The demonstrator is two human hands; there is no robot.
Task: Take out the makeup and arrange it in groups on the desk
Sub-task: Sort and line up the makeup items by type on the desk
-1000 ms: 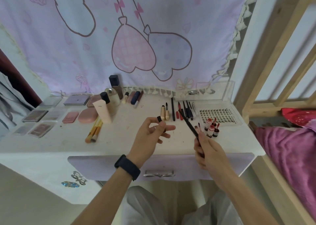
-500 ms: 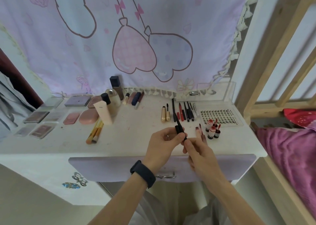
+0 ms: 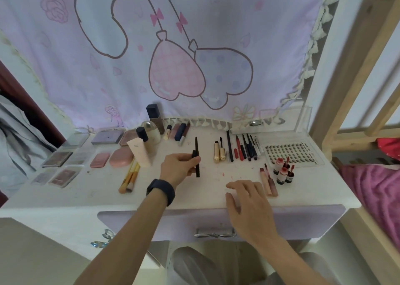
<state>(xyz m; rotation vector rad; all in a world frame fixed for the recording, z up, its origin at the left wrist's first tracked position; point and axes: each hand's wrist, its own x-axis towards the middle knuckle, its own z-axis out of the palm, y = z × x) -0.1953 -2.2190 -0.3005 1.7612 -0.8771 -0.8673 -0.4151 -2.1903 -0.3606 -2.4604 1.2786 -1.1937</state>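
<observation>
Left hand (image 3: 179,169) grip tight on the black pen (image 3: 196,146), right hand (image 3: 249,200) loose: lay it straight beside the gold tubes (image 3: 216,152).

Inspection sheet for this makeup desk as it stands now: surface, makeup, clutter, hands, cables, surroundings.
Surface: white desk, faint pink smears mid-desk.
Job's things: palettes left, brushes beside them, pencils in a row at the back, lip tints right.
Clutter: nothing seen.
Hands: left hand grips a black pencil; right hand open, over the front edge.
Cables: nothing seen.
Surroundings: pink curtain behind, wooden bed frame right.
</observation>
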